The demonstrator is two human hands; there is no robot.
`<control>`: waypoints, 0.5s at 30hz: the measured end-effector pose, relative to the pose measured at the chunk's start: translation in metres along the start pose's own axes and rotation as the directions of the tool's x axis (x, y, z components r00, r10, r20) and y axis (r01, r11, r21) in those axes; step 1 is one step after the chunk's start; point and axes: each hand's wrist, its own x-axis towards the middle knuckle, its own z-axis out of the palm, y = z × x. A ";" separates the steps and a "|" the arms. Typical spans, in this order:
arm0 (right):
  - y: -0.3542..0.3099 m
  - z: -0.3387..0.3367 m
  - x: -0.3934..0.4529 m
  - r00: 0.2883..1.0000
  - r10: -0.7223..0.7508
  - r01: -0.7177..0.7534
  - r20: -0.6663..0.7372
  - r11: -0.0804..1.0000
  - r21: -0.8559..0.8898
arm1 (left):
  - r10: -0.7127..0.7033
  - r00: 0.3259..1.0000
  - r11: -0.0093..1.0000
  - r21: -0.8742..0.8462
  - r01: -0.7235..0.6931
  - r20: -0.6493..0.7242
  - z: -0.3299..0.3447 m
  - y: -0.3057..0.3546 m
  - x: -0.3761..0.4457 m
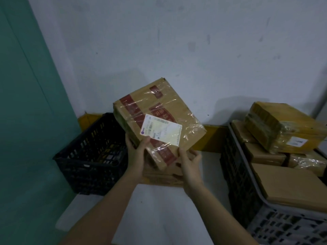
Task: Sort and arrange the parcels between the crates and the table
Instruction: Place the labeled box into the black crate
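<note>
Brown taped parcel (159, 119) | white label, red print, tilted | L grip (136, 152) + R grip (190, 160) holding it, fingers prob. underneath

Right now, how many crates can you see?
2. A black crate sits on the left of the white table; a grey crate, stacked full of cardboard parcels, sits on the right. More could be out of view.

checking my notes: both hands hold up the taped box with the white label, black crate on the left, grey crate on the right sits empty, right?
Not quite. The head view shows the grey crate on the right loaded with parcels, not empty. The rest holds: left hand and right hand hold the taped box, black crate left.
</note>
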 end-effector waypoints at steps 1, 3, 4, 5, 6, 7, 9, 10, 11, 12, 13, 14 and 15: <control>-0.003 -0.007 0.003 0.995 -0.078 0.072 -0.057 0.993 -0.099 | 0.005 1.000 1.000 -0.001 -0.005 0.021 -0.007 0.006 0.006; -0.009 -0.024 0.011 0.966 -0.244 0.213 -0.087 0.939 -0.268 | 0.001 0.997 1.000 0.019 -0.003 0.075 -0.021 0.020 0.015; -0.013 -0.032 0.016 0.955 -0.290 0.258 -0.057 0.912 -0.320 | -0.007 0.994 1.000 0.029 0.004 0.110 -0.026 0.027 0.018; -0.019 -0.039 0.021 0.954 -0.299 0.278 -0.012 0.899 -0.339 | -0.014 0.989 0.999 0.039 0.008 0.148 -0.031 0.033 0.021; -0.024 -0.044 0.026 0.961 -0.275 0.272 0.038 0.903 -0.334 | -0.023 0.983 0.998 0.056 0.013 0.184 -0.035 0.038 0.023; -0.030 -0.046 0.029 0.969 -0.228 0.246 0.091 0.917 -0.313 | -0.035 0.975 0.997 0.081 0.018 0.221 -0.039 0.042 0.025; -0.040 -0.046 0.030 0.971 -0.124 0.172 0.205 0.957 -0.235 | -0.066 0.954 0.990 0.138 0.026 0.292 -0.043 0.048 0.024; -0.042 -0.043 0.029 0.965 -0.089 0.138 0.246 0.972 -0.190 | -0.083 0.943 0.984 0.173 0.028 0.321 -0.043 0.049 0.024; -0.043 -0.041 0.027 0.963 -0.074 0.117 0.258 0.981 -0.157 | -0.103 0.933 0.978 0.207 0.032 0.343 -0.043 0.050 0.023; -0.040 -0.038 0.027 0.967 -0.079 0.114 0.243 0.985 -0.131 | -0.120 0.928 0.972 0.233 0.037 0.352 -0.042 0.051 0.022; -0.037 -0.034 0.025 0.972 -0.097 0.124 0.215 0.986 -0.113 | -0.131 0.929 0.968 0.249 0.043 0.347 -0.041 0.053 0.020; -0.032 -0.031 0.023 0.975 -0.112 0.131 0.190 0.988 -0.087 | -0.133 0.936 0.964 0.260 0.047 0.325 -0.040 0.054 0.019; -0.028 -0.029 0.022 0.977 -0.119 0.129 0.175 0.990 -0.048 | -0.127 0.946 0.959 0.282 0.040 0.298 -0.038 0.055 0.018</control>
